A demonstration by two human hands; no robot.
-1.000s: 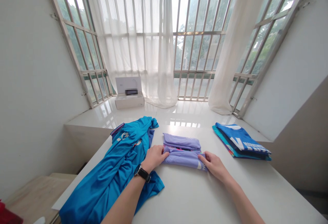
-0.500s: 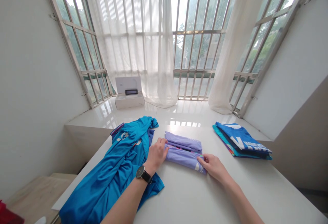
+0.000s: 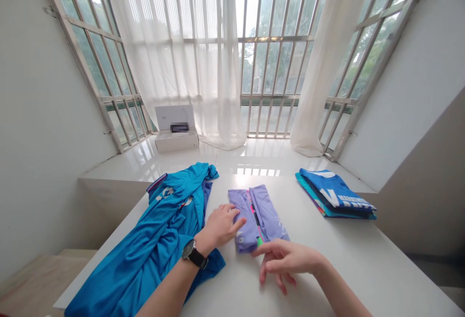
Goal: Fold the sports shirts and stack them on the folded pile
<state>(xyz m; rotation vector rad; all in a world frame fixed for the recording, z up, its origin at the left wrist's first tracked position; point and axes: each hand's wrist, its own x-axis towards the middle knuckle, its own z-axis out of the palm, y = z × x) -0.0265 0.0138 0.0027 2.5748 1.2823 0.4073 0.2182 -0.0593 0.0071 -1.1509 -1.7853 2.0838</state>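
Observation:
A folded lavender shirt (image 3: 271,213) lies on the white table in front of me, its two sides turned in so that a strip of black, pink and green shows between them. My left hand (image 3: 223,225), with a black-strapped watch on the wrist, rests at the shirt's left edge, fingers spread. At the near edge, my right hand (image 3: 281,261) hovers with fingers apart, the index finger at the shirt's lower edge. Left of my left hand, a loose blue-teal shirt (image 3: 145,239) lies spread and wrinkled.
A stack of folded shirts (image 3: 337,193), blue on top, lies at the table's right. On the white sill behind stands an open white box (image 3: 177,140). Sheer curtains (image 3: 228,89) hang before barred windows. The white table (image 3: 327,254) ends in an edge at right.
The lavender shirt has turned about a quarter, its folds now running away from me. My right hand has come off its right end and moved left and nearer. The view has shifted slightly.

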